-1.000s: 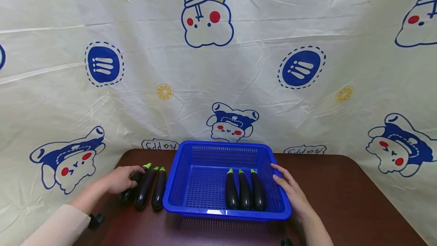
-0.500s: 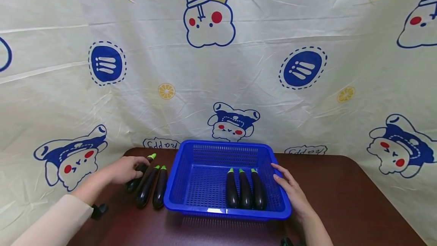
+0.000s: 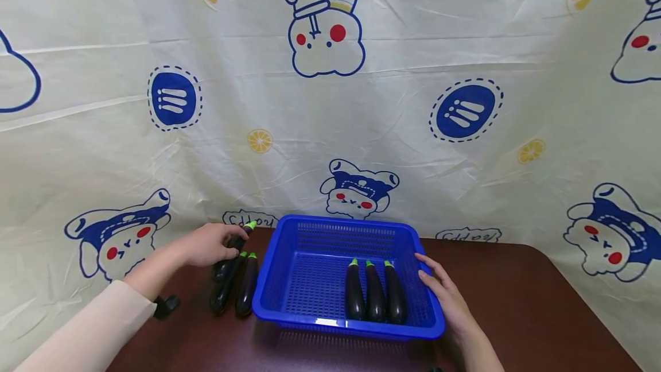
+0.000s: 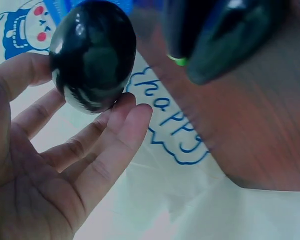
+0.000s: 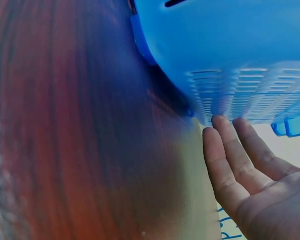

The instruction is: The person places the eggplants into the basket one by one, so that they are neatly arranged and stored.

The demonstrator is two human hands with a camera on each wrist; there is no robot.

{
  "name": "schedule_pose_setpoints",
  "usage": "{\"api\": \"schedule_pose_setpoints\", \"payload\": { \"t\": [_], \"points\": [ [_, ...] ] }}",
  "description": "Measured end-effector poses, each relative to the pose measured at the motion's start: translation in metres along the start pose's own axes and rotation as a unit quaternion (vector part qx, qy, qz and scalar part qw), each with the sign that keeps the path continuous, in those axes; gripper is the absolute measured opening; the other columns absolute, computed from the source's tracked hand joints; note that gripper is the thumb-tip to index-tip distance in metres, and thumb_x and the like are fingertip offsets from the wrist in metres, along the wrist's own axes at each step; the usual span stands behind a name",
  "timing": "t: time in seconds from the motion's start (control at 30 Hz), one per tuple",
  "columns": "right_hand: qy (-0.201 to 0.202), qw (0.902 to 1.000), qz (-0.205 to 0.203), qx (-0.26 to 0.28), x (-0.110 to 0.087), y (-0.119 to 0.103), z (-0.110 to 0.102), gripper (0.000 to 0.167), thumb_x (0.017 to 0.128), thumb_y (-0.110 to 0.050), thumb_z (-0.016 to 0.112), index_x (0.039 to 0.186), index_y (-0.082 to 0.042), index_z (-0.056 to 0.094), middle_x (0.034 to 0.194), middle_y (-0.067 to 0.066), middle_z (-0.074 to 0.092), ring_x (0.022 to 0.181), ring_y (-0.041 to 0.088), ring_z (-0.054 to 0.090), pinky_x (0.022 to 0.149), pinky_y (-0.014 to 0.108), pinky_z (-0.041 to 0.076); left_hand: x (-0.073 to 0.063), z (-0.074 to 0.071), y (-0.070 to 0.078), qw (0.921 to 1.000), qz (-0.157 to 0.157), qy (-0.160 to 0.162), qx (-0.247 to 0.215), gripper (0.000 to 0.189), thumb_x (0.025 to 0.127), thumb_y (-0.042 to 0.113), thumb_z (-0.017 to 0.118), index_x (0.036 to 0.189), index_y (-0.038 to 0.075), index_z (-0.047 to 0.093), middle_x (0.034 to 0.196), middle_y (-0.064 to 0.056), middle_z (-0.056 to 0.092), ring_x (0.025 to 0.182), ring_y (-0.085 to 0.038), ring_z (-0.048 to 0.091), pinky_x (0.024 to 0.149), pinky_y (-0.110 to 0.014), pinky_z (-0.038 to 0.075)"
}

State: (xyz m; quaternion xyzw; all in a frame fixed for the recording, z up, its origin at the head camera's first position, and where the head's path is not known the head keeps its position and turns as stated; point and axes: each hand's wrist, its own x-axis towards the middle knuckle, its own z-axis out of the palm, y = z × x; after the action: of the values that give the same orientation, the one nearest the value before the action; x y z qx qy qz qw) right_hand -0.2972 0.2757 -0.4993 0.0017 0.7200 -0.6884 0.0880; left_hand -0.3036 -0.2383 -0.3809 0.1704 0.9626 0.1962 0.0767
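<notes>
My left hand grips a dark, glossy eggplant with a green stem, tilted above the left side of the table. Fingers and thumb surround it in the left wrist view. Just below lie two more eggplants, one partly hidden by the hand and another beside the basket. Three eggplants lie side by side in the right half of the blue plastic basket. At the basket's right side rests my right hand, its fairly straight fingers touching the slotted outer wall.
The brown table extends right of the basket, with a rounded far corner. A pale printed cloth hangs behind the table. A dark object shows under the left wrist.
My left hand has moved right and away from me, carrying the eggplant up off the others. The right hand stays at the basket's side. The head view has shifted slightly.
</notes>
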Motion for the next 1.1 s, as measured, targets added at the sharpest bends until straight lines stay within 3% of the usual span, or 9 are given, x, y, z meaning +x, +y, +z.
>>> {"api": "schedule_pose_setpoints", "payload": {
  "t": [0.37,0.6,0.87,0.97,1.1],
  "points": [
    [-0.001,1.0000,-0.001,0.007,-0.002,0.002,-0.001,0.056,0.109,-0.047,0.048,0.160,-0.031,0.033,0.161,0.013,0.034,0.113,0.027,0.067,0.085,0.046,0.062,0.014,-0.006,0.034,0.9999,0.005,0.005,0.010,0.034,0.097,0.025,0.070,0.131,0.022,0.068,0.102,-0.001,0.069,0.093,-0.019,0.059,0.084,-0.042,0.051],
    [0.000,1.0000,-0.003,0.006,-0.001,0.001,-0.001,0.056,0.108,-0.048,0.049,0.160,-0.031,0.034,0.159,0.011,0.034,0.113,0.026,0.066,0.086,0.045,0.061,0.021,-0.002,0.051,0.9995,0.025,0.018,-0.010,0.038,0.097,0.026,0.070,0.133,0.015,0.068,0.102,-0.002,0.071,0.091,-0.018,0.060,0.084,-0.041,0.050],
    [0.000,0.9999,0.002,0.010,-0.001,-0.001,0.000,0.056,0.109,-0.048,0.049,0.160,-0.032,0.034,0.162,0.010,0.032,0.115,0.026,0.065,0.087,0.044,0.061,0.030,0.007,0.057,0.9995,0.019,0.019,-0.015,0.042,0.096,0.034,0.073,0.135,0.018,0.069,0.119,-0.006,0.074,0.110,-0.023,0.066,0.094,-0.048,0.053],
    [-0.002,0.9999,0.005,0.011,-0.001,-0.002,0.000,0.056,0.108,-0.049,0.049,0.160,-0.033,0.033,0.163,0.010,0.031,0.116,0.026,0.065,0.088,0.045,0.061,0.033,0.010,0.057,0.9994,0.021,0.018,-0.018,0.043,0.096,0.034,0.074,0.135,0.017,0.069,0.111,-0.004,0.074,0.095,-0.018,0.069,0.086,-0.043,0.054],
    [-0.006,0.9998,0.005,0.016,-0.002,-0.002,-0.001,0.056,0.109,-0.048,0.048,0.160,-0.032,0.032,0.163,0.012,0.031,0.116,0.028,0.065,0.087,0.045,0.061,0.036,0.013,0.060,0.9991,0.029,0.016,-0.027,0.043,0.096,0.032,0.074,0.135,0.014,0.069,0.082,0.002,0.066,0.066,-0.011,0.056,0.070,-0.033,0.047]
  ]
}}
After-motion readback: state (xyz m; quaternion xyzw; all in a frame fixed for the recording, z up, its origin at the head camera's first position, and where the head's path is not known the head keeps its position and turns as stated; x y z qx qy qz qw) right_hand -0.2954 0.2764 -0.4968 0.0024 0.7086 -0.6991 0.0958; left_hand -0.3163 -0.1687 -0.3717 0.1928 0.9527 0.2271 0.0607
